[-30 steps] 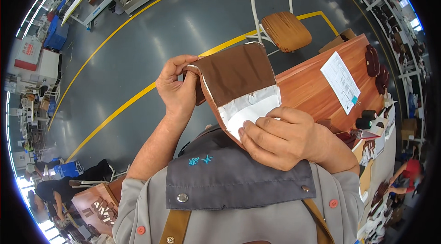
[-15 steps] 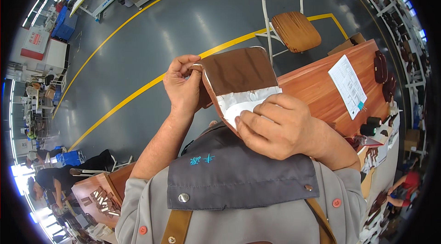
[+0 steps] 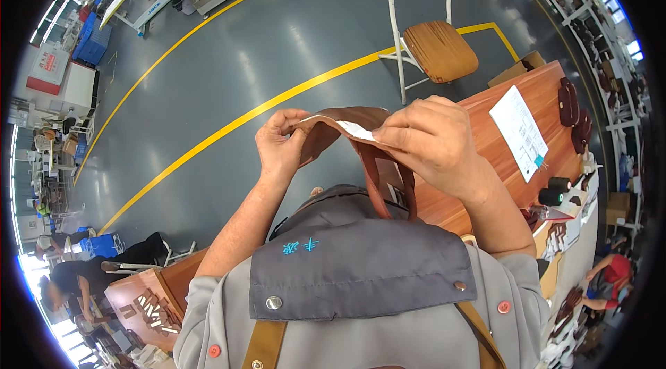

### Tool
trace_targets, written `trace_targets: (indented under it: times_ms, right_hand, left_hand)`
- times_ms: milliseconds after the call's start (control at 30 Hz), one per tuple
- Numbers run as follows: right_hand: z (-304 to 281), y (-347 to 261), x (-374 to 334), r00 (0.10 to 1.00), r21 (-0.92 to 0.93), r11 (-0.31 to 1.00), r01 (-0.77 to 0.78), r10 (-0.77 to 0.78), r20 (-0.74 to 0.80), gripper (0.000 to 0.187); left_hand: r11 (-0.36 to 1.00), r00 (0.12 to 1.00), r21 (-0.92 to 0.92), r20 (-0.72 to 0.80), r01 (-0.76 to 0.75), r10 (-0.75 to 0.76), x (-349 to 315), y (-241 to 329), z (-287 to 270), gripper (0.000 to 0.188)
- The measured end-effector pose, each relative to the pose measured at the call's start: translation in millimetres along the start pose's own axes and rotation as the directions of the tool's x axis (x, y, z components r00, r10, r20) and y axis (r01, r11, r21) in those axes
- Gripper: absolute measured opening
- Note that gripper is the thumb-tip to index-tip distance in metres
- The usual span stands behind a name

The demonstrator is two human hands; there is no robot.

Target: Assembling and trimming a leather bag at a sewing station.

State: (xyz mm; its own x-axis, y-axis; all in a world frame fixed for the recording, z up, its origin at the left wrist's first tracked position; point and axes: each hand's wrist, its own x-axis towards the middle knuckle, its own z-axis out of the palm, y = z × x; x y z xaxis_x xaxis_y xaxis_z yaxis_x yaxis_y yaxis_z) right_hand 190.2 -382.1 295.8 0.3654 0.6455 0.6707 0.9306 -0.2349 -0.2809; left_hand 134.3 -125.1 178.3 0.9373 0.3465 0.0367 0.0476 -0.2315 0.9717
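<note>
Up in front of my chest is a brown bag piece [image 3: 320, 138], its top edge bowed upward between my hands. My left hand [image 3: 281, 150] is closed, thumb and fingers pinching its left edge. At the right, my right hand [image 3: 433, 140] grips the same edge, fingertips next to a white lining piece [image 3: 357, 130] that shows as a narrow patch. Below my right hand hangs a reddish-brown strap [image 3: 374, 185], looped down toward my apron. Most of the bag's inside is hidden from above.
To my right stands a wooden table [image 3: 479, 119] holding a printed sheet [image 3: 517, 129], dark pouches [image 3: 569, 102] and thread spools [image 3: 551, 195]. Beyond it is a wooden chair [image 3: 440, 49]. A co-worker [image 3: 83, 279] bends at the lower left, near a bench with brown pieces [image 3: 154, 310].
The bag has tipped, so its broad brown face and white lining no longer face me. My right hand has risen to the top edge. The strap loop now shows below.
</note>
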Motion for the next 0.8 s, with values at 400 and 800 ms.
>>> trace_targets:
  times_ms: [400, 800]
  right_hand:
    - [17, -4, -2, 0.990, 0.012, 0.991, 0.136, -0.135, -0.046, 0.019]
    - [63, 42, 59, 0.971, 0.222, 0.963, 0.152, -0.188, 0.147, 0.046]
  left_hand:
    - [0.988, 0.976, -0.051, -0.170, -0.145, 0.134, 21, 21, -12, 0.018]
    - [0.978, 0.976, -0.056, 0.080, -0.199, 0.203, 100, 64, -54, 0.024]
